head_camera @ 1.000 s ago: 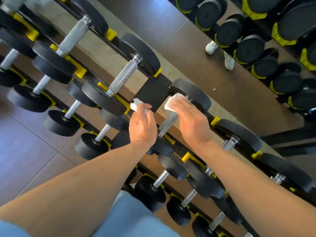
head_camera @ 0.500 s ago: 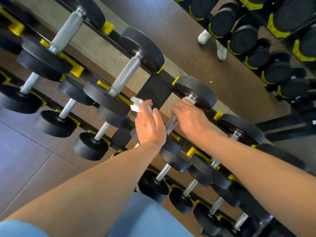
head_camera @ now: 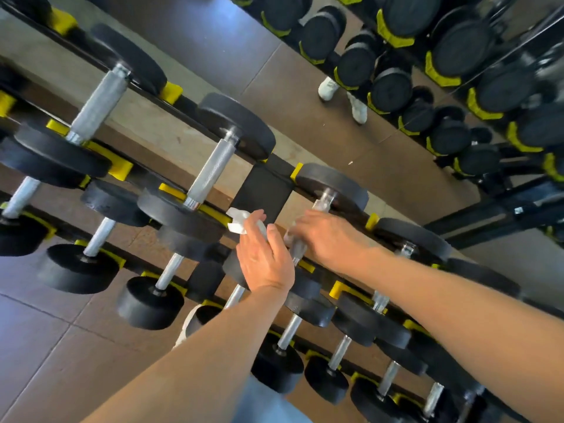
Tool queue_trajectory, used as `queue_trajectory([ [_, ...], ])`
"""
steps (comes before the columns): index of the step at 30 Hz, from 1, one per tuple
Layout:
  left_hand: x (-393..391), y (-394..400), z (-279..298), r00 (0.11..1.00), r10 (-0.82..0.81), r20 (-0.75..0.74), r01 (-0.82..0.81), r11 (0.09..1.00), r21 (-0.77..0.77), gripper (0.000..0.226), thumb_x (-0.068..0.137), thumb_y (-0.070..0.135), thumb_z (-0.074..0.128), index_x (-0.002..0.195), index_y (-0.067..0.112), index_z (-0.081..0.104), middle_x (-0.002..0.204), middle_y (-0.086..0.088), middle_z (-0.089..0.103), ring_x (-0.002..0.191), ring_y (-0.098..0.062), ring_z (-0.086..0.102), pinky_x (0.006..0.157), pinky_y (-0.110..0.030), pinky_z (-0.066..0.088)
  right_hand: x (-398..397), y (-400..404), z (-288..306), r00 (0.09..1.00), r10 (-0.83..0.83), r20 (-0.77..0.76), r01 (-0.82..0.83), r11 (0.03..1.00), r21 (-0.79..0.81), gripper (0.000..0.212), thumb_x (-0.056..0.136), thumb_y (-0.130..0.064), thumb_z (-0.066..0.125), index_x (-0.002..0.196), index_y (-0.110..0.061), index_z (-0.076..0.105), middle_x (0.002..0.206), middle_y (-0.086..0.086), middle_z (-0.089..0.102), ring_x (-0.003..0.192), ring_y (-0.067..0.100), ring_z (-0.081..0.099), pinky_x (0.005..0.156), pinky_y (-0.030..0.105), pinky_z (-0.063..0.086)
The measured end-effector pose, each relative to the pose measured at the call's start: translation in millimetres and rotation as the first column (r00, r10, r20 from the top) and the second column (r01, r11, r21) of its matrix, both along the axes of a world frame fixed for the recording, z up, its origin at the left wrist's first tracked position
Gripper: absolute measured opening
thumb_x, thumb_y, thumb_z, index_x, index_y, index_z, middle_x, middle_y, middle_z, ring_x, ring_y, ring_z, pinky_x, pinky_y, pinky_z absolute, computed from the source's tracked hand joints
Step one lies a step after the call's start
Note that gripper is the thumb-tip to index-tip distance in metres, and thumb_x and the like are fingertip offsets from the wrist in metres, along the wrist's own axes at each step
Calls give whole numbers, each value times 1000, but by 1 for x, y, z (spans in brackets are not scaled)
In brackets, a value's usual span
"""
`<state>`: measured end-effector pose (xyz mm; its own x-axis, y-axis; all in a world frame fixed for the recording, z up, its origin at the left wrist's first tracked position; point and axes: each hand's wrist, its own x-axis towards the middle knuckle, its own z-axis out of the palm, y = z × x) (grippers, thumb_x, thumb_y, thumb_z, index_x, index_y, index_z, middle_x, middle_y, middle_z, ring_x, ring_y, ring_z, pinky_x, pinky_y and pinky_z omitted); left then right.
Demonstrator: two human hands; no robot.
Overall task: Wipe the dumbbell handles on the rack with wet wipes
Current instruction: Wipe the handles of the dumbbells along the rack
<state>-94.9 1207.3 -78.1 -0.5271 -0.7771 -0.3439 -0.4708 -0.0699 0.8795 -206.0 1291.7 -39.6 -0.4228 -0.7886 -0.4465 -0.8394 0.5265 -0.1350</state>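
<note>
Right hand: the right hand (head_camera: 328,236) is curled over the silver handle (head_camera: 297,247) of a dumbbell (head_camera: 332,186) on the top tier of the rack (head_camera: 264,190); the handle runs under the palm and comes out both above and below the fingers.
Wipe under right hand: a bit of pale material shows at the fingers against the handle, probably a wipe, but motion blur there makes this uncertain.
Left hand: the left hand (head_camera: 264,259) lies palm down just left of that handle, fingers fairly straight and pointing up-left, with the white wet wipe (head_camera: 238,221) held at the fingertips.
Wet wipe position: it sticks out past the left fingertips, beside the black upright plate of the rack, apart from the handle.
Dumbbell: its far black head sits beyond the right hand, and its near head is mostly hidden by the left hand and wrist.
Neighbouring dumbbell: the next dumbbell to the left (head_camera: 213,166) rests on the same tier in yellow cradles, its knurled handle bare.
Lower tiers: smaller dumbbells line the rows beneath both forearms.
Mirror: a mirror (head_camera: 396,87) behind the rack reflects more dumbbells and two white shoes.
</note>
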Motion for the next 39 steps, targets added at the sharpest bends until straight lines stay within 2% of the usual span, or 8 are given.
queue_trajectory([
  [6,1,-3,-5,999,-34,-12,34,999,-16,50,94,46,20,133,29,46,123,1,60,109,-20,54,95,-45,45,20,-1,10,849,-412,330,516,779,-356,28,104,-29,46,119,-26,69,109,-6,74,101,11,68,89,32,53],
  [12,-2,-2,-7,999,-50,-16,49,998,-33,46,96,43,24,131,27,48,123,1,61,103,-12,51,91,-41,45,-28,11,-6,965,59,-255,-147,929,-340,38,90,-9,42,110,-7,74,120,11,71,120,29,62,101,44,52],
  [20,0,-3,-7,994,-105,16,106,991,-78,46,96,43,22,133,27,47,120,3,61,101,-9,52,89,-41,46,26,11,5,888,-253,383,357,905,-231,21,101,-22,53,117,-24,67,113,-3,72,102,15,68,88,39,56],
  [23,-3,-2,-8,992,-118,45,121,990,-74,44,98,42,22,133,29,45,122,4,61,103,-11,53,93,-43,47,-7,2,0,986,-164,-30,130,868,-479,31,93,-6,62,122,-12,69,126,8,68,121,27,62,108,44,46],
  [26,-3,-2,-7,991,-122,51,125,990,-71,44,97,43,22,133,29,46,122,5,61,102,-10,53,93,-44,47,-24,-2,-9,950,107,-292,-174,961,-215,33,94,-6,47,120,-8,68,130,13,65,133,30,51,118,44,32],
  [32,-2,-5,-8,986,-150,67,155,985,-73,46,95,46,21,132,32,46,121,7,61,104,-14,57,90,-42,48,41,-7,5,886,-346,308,392,914,-100,17,100,-29,54,108,-25,68,103,-5,68,92,13,65,84,35,55],
  [36,-2,-4,-8,983,-164,82,171,982,-86,40,98,43,23,130,32,45,117,8,62,100,-14,57,88,-46,50,64,28,12,472,-732,491,869,479,-121,24,104,-33,47,119,-29,66,112,-12,66,101,4,58,87,25,49],
  [39,-2,-3,-9,983,-161,90,169,982,-85,37,98,40,25,130,34,45,117,8,61,100,-14,56,88,-43,49,51,43,9,-247,-762,599,934,-352,-62,28,102,-35,53,126,-26,65,123,0,65,106,20,60,91,37,54],
])
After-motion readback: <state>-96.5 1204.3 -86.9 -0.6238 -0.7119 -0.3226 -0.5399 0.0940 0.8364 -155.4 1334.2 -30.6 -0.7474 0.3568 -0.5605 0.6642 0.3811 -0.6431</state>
